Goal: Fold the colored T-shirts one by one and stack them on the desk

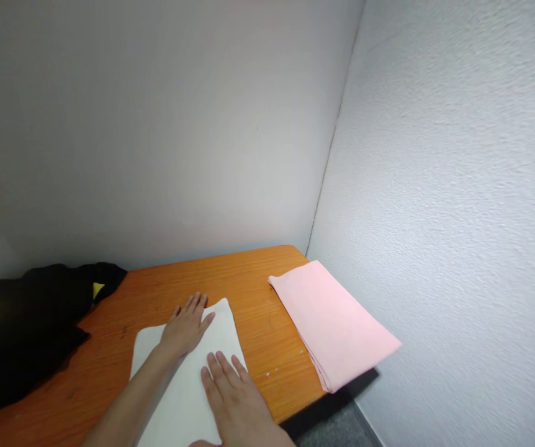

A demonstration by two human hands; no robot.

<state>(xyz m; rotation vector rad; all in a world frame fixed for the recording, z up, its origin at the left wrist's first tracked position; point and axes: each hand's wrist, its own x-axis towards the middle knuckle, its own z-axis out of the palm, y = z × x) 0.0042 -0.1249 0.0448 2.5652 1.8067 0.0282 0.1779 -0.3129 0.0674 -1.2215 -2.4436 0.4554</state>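
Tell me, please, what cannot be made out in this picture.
White flat cloth, head view: near end cut off by the bottom edge; areas beneath the left hand and right hand hidden by them.
Black fabric with yellow patches, head view: cut off by the left edge, folds lost in darkness.
Pink folded cloth, head view: underside hidden by its own top layer.

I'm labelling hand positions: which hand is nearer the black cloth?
Left. The left hand, on the far part of the white cloth, is right of the black cloth; the right hand, also on the white cloth, is farther right.
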